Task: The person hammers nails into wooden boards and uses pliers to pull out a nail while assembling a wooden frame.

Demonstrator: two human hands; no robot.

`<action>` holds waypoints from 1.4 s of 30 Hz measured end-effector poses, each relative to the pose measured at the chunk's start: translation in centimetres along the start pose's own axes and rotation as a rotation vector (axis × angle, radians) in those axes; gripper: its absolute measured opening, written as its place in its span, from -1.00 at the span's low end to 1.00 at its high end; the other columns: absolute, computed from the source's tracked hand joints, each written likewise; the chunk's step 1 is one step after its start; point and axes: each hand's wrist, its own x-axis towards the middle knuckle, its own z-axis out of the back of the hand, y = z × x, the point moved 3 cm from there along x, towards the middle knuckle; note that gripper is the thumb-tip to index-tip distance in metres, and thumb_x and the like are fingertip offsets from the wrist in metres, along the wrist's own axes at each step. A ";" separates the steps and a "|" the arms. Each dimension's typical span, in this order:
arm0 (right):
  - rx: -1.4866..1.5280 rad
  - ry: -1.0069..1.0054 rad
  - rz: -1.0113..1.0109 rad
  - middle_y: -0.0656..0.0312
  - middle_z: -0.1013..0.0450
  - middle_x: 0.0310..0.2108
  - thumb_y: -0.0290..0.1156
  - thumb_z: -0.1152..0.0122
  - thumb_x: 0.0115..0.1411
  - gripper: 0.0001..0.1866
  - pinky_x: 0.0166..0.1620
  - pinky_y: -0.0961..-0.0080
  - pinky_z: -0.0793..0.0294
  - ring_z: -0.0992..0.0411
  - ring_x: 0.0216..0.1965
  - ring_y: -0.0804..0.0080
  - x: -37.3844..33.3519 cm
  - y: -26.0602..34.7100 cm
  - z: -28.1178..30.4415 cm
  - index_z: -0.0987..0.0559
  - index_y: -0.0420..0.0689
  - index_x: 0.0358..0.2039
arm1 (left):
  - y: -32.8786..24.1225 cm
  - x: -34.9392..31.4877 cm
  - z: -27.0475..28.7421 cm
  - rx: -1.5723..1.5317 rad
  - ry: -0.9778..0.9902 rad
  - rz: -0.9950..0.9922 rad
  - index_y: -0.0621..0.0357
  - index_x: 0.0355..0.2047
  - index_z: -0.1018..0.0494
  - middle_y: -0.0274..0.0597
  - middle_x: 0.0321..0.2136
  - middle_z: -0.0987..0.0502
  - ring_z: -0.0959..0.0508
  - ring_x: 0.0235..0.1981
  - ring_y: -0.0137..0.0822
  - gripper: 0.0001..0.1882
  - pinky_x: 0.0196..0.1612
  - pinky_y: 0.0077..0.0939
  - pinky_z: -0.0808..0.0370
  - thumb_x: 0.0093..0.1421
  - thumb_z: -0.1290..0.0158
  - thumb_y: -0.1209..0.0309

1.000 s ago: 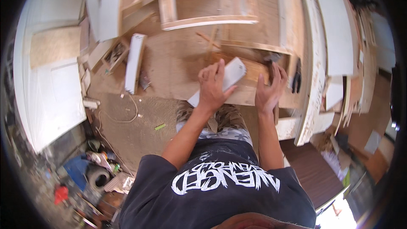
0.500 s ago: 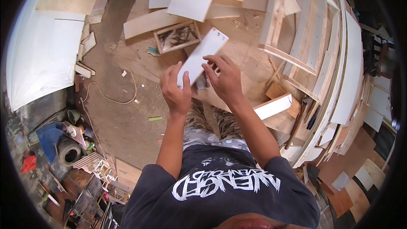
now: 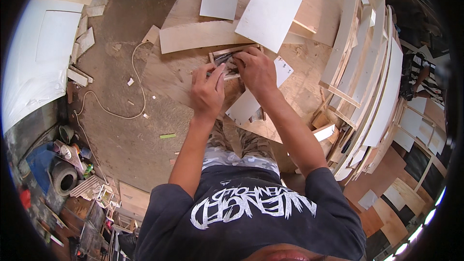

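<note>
The white panel [image 3: 245, 105] now lies released, freeing my left hand [image 3: 208, 91] and right hand [image 3: 257, 71] for the open wooden box [image 3: 231, 51], though I can't tell whether they grasp anything.

Cannot identify the small, dark pieces [image 3: 223, 59] in the shallow, rectangular, pale-wood box [image 3: 232, 50] beneath the left hand [image 3: 207, 89] and right hand [image 3: 257, 71]. Cannot see the middle of the narrow, white, flat board [image 3: 242, 108] under the right wrist, nor the cut-off top of the wide, white, rectangular panel [image 3: 275, 9] beyond the right hand.
</note>
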 end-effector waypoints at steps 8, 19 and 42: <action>-0.054 0.176 0.063 0.20 -0.62 -0.23 -0.37 -0.35 0.19 -0.89 -0.18 0.24 -0.62 -0.61 -0.25 0.13 0.8 -0.4 -0.1 -0.72 -0.09 -0.31 | 0.4 0.3 0.0 -0.038 0.034 -0.034 0.05 -0.03 -0.69 -0.12 -0.17 -0.56 -0.56 -0.12 -0.04 -0.64 -0.04 -0.19 -0.52 0.13 -0.31 0.55; 0.671 -0.445 -0.233 0.21 -0.65 -0.32 -0.50 -0.46 0.13 -0.88 -0.35 0.57 -0.61 -0.60 -0.42 0.54 -3.9 -1.8 4.1 -0.74 -0.18 -0.29 | -5.4 -1.8 0.0 -0.072 0.054 -0.151 0.17 -0.02 -0.66 -0.03 -0.17 -0.59 -0.57 -0.11 -0.03 -0.67 0.02 -0.17 -0.51 0.18 -0.22 0.58; 0.974 -1.177 -0.936 0.19 -0.61 -0.26 -0.48 -0.27 0.39 -0.87 -0.25 0.63 -0.55 -0.56 -0.33 0.58 -45.6 -24.0 17.0 -0.56 -0.26 -0.14 | -27.4 -21.8 -24.9 0.047 0.632 -0.516 0.18 0.33 -0.39 0.06 0.10 -0.43 -0.43 0.09 0.06 -0.05 0.22 -0.02 -0.35 -0.18 -0.38 0.41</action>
